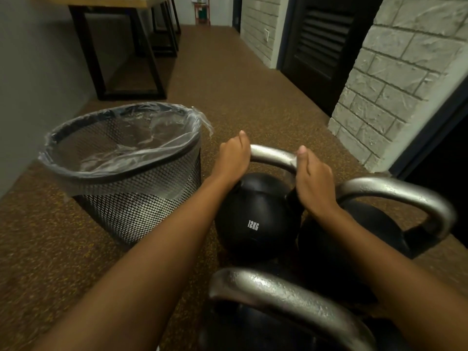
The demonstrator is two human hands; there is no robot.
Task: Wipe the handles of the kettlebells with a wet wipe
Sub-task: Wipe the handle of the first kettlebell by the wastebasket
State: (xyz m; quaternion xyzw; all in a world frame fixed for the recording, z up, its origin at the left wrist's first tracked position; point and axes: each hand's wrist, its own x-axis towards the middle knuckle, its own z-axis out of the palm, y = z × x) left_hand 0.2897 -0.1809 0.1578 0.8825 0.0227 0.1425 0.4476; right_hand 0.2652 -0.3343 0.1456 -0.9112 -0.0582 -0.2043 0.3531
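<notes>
Closest to the lens sat the near kettlebell (278,295), below both wrists, with only its rough grey loop and the top of its black ball in frame; the bottom edge cut off the rest. Beyond it stood the 12KG kettlebell (255,219) (the white marking read plainly on its black ball), and both hands were on its silver handle (274,154). The left hand (234,155) wrapped the handle's left bend, thumb raised along the top, fingers curled over the far side and out of sight. The right hand (312,178) clasped the right bend the same way, thumb pointing up, fingers hidden behind the metal. Whether anything lay between either palm and the metal could not be told. Just right of the right hand stood a third kettlebell (395,193), its ball largely hidden behind the right forearm. Left of the left hand, close beside the forearm, stood a black mesh bin (131,206) lined with a clear plastic bag (141,145); the crinkled film made its inside hard to read. All stood on brown speckled floor (228,84). Farther past the grips, a black-legged table (126,59) was cropped at the top edge, and a pale brick wall (405,79) with a dark louvred door (324,41) ran off to the right.
</notes>
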